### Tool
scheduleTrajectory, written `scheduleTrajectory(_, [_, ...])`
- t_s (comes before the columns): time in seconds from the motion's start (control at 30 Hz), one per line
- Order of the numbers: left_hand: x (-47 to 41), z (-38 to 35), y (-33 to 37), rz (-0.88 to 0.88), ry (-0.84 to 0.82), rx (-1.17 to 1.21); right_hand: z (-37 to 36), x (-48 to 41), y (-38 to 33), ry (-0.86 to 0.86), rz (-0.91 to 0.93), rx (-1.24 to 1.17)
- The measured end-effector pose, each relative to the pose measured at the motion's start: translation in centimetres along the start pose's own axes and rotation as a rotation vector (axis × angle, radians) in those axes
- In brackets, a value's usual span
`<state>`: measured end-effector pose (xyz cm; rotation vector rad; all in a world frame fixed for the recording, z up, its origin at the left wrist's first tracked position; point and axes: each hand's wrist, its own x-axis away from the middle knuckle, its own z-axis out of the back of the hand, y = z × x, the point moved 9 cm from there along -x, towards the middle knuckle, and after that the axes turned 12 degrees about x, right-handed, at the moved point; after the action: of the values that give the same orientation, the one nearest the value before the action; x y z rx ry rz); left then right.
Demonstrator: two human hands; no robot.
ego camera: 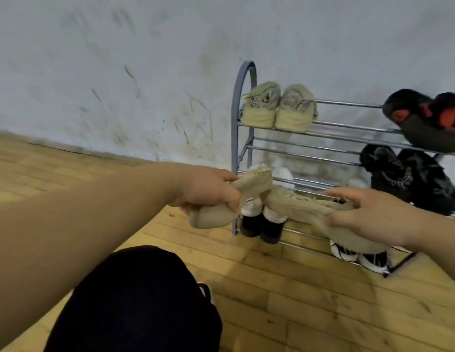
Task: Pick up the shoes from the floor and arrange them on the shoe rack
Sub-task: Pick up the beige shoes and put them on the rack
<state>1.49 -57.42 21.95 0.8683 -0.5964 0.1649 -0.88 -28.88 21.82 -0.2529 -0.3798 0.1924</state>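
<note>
Currently both hands are raised in front of the shoe rack [348,128], which stands against the wall [119,72] at 2 o'clock of the view.

Left hand [208,191], just below view centre: grip clamped on the left tan shoe [211,219], fingers curled over its upper. The shoe is off the floor, with one end pointing toward 2 o'clock in front of the rack's left frame.

Right hand [371,219], at 4 o'clock: grip clamped on the right tan shoe [297,207], thumb on top and fingers round the side. This shoe is also off the floor, in front of the lower shelves, and its far end meets the left tan shoe at about the 9 o'clock side.

Rack contents:
- Top shelf, left end: pale sneaker pair [277,107], heels toward the camera.
- Top shelf, right end at 3 o'clock: black-and-red shoes [424,118], blurred.
- Middle shelf, right: black shoes [409,174].
- Lower shelves: black-and-white pair [262,224] at left, partly hidden by the held shoes; white-and-black sneakers [358,255] at right, below the right tan shoe.

A knee in dark cloth [135,301] sits at 7 o'clock over the wooden floor [297,301].
</note>
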Motion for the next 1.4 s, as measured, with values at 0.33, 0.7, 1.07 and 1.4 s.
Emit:
scheduleTrajectory(0.33, [-4.7, -5.0, 5.5, -0.079, 0.248, -0.191, 3.0, 1.3, 6.0, 0.182, -0.134, -0.027])
scheduleTrajectory(0.7, [-11.6, -2.7, 6.3, -0.176, 0.392, -0.121, 2.3, -4.8, 7.8, 0.244, -0.236, -0.096])
scheduleTrajectory(1.07, [-20.6, -1.5, 7.8, -0.266, 0.523, 0.129, 2.4, -15.4, 7.1, 0.407, -0.249, -0.186])
scheduleTrajectory(1.4, [-23.3, -2.5, 7.0, -0.191, 0.429, -0.115, 0.0, -19.6, 7.6, 0.161, -0.122, -0.083])
